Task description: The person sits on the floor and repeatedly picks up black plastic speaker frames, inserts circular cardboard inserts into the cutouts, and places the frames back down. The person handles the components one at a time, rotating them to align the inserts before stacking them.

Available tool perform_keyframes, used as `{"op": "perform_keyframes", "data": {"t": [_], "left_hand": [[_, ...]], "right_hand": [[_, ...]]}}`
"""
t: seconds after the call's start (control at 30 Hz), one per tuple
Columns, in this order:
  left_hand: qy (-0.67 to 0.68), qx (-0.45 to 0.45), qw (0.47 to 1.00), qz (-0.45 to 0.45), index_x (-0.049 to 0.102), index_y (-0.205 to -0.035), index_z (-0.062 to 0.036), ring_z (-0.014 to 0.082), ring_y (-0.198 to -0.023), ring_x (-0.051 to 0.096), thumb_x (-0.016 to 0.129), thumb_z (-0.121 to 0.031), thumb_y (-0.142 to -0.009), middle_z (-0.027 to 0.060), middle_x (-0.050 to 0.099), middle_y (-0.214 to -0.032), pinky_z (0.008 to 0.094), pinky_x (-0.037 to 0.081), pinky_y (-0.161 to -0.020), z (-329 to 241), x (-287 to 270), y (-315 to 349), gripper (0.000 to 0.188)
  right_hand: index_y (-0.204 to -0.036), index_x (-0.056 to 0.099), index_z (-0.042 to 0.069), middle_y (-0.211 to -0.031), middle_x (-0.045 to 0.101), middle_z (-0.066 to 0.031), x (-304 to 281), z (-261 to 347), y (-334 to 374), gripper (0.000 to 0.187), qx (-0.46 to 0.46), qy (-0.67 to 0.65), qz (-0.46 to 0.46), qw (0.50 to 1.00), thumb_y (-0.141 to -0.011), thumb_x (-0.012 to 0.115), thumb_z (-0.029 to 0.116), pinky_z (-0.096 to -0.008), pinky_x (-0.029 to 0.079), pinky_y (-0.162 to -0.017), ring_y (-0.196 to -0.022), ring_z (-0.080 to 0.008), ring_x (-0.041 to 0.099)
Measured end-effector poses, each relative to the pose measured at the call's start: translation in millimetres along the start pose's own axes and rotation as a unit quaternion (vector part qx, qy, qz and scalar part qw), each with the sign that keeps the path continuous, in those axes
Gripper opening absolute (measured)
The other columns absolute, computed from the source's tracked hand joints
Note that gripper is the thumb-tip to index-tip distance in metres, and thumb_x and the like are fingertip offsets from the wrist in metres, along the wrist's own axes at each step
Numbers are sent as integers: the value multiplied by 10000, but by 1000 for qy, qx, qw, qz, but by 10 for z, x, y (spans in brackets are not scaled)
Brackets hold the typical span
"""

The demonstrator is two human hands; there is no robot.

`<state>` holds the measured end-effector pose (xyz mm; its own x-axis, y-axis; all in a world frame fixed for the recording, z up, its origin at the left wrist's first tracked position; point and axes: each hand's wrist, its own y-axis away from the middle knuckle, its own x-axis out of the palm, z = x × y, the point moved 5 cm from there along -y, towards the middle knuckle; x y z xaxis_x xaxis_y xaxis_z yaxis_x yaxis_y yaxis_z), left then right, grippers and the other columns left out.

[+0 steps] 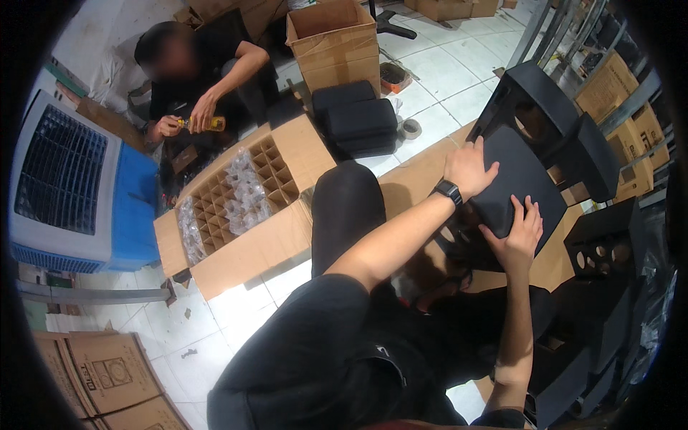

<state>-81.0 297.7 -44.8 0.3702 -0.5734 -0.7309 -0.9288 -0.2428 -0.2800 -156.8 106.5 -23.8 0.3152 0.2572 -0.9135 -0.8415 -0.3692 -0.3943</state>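
A black speaker cabinet (524, 168) stands tilted in front of me, a dark smooth panel facing up. My left hand (469, 170), with a black watch on its wrist, lies on the left edge of this panel, fingers spread. On the near edge rests my right hand (517, 233), fingers stretched out and thumb apart. Both palms touch the cabinet and neither hand wraps round it. The cabinet's underside is hidden. Beyond it, another black cabinet (539, 97) with a cut-out opening leans close by.
Cardboard (416, 183) lies under the work. On the left, an open carton (247, 251) has dividers and clear plastic-wrapped pieces. Behind it a person (244, 61) holds a yellow-handled tool. More black cabinets (605, 240) crowd the right side; a blue-and-white air cooler (132, 208) stands far left.
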Motion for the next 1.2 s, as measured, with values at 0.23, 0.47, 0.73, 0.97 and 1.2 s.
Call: {"op": "perform_keyframes", "data": {"t": [0.23, 0.47, 0.73, 0.97, 1.2], "left_hand": [[10, -2, 1000, 7, 543, -1411, 75, 368, -909, 727, 675, -485, -878, 235, 726, -1036, 466, 582, -807, 37, 7, -18, 784], [65, 15, 998, 12, 582, -1371, 42, 366, -1001, 709, 710, -400, -870, 210, 700, -1176, 448, 572, -876, 29, 25, -44, 680], [331, -2, 943, 1, 585, -1359, -45, 274, -1015, 711, 689, -275, -956, 147, 710, -1209, 377, 559, -880, 783, -131, 344, 476], [18, 18, 914, 406, 703, -1190, -101, 372, -1007, 713, 684, -295, -878, 177, 753, -1056, 486, 560, -873, 1387, 737, 1578, 368], [-133, 42, 811, 568, 659, -1307, -57, 371, -1149, 678, 668, -442, -926, 181, 724, -1207, 488, 541, -959, 1505, 1138, 1788, 541]], "right_hand": [[-1445, 525, 120, -1518, 454, -217, 33, 17, -21, 891, -12, 0, -11, 1000, -698, 884, 448, -586, 312, -1173, -1437, -446, 402], [-1412, 585, 166, -1539, 492, -139, 60, -91, -61, 837, 16, -15, 2, 1000, -669, 900, 386, -603, 307, -1186, -1462, -425, 403], [-1386, 658, 171, -1525, 543, -148, 55, -536, -523, 774, 45, -64, 41, 996, -676, 904, 357, -613, 315, -1187, -1468, -426, 418], [-1146, 739, -31, -1218, 720, -202, 9, -1197, -1186, 517, 52, -97, -20, 994, -756, 899, 269, -398, 503, -1035, -1199, -336, 674], [-1065, 682, -18, -1068, 716, -149, 168, -1621, -1531, 449, 49, -137, -2, 989, -795, 889, 274, -369, 503, -967, -1058, -293, 694]]}}
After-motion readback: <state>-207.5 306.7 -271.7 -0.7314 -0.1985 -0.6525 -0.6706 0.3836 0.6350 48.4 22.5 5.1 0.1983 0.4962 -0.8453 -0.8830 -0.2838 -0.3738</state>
